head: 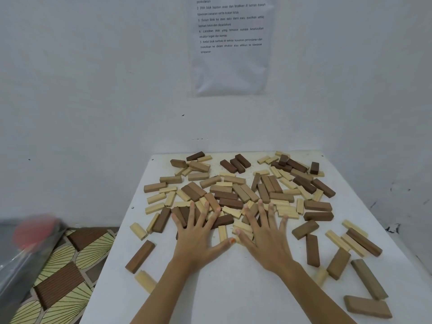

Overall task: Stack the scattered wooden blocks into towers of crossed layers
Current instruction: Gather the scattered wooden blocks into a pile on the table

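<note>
Several wooden blocks (230, 190) in pale, mid-brown and dark brown lie scattered flat across the white table (236, 286), none stacked into a tower. My left hand (198, 235) lies flat with fingers spread on the near edge of the pile, over dark blocks. My right hand (266, 235) lies beside it, fingers spread over pale and brown blocks. Neither hand grips a block. Loose blocks lie apart at the left (140, 256) and right (368, 278) near corners.
The table stands in a corner of white walls, with a printed sheet (230, 43) in a plastic sleeve taped above. At the left are a patterned floor (63, 274) and a blurred grey and red object (25, 242).
</note>
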Demonstrator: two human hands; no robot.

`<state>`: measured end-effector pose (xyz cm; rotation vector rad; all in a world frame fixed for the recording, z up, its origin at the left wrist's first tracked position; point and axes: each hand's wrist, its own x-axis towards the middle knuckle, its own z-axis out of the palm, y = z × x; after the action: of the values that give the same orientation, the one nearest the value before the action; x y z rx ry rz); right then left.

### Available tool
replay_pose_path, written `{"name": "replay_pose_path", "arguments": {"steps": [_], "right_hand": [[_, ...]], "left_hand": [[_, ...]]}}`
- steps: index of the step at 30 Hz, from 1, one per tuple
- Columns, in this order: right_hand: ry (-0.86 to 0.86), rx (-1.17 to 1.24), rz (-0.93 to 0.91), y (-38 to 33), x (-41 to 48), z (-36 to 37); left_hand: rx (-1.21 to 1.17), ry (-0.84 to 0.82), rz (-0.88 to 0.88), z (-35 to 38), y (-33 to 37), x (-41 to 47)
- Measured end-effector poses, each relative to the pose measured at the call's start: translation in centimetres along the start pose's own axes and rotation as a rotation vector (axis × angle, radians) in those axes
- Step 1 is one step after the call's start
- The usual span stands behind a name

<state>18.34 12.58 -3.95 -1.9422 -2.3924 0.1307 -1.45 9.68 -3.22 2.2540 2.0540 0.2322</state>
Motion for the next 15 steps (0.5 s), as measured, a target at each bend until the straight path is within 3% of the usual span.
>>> {"name": "replay_pose_path", "arguments": {"steps": [15], "right_hand": [[0.015, 0.020, 0.036, -0.2, 4.0, -0.1]], "left_hand": [[-0.046, -0.060, 0.002, -0.3, -0.7, 4.5]]}}
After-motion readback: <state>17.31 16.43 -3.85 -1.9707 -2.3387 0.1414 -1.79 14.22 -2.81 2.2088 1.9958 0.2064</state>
